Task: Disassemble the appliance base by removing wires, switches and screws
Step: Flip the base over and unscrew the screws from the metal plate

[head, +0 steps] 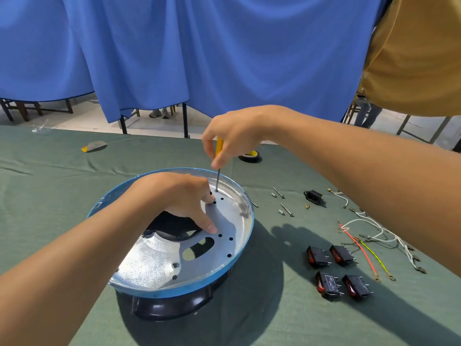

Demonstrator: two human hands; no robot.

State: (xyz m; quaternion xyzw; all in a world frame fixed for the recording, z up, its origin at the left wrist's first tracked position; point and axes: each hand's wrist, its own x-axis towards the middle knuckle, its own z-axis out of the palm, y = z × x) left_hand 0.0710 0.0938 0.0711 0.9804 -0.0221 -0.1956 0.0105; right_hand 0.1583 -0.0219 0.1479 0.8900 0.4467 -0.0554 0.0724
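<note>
The round appliance base [159, 260], a silver metal pan with a blue rim on a black housing, sits mid-table. My left hand [179, 196] presses down on the pan's inner plate, fingers spread beside the screw holes. My right hand [232, 136] grips a yellow-handled screwdriver [218, 166] held upright, its tip in a screw at the pan's far side. Several red rocker switches [339, 270] lie on the cloth at right, with loose wires [369, 245], removed screws [283, 203] and a black power socket [313, 196].
A green cloth covers the table [62, 196]. A roll of black tape [249, 156] lies behind the base, and a grey and yellow scrap [94, 146] at far left. A blue curtain [199, 58] hangs behind the table. A person in a tan shirt [419, 58] stands at right.
</note>
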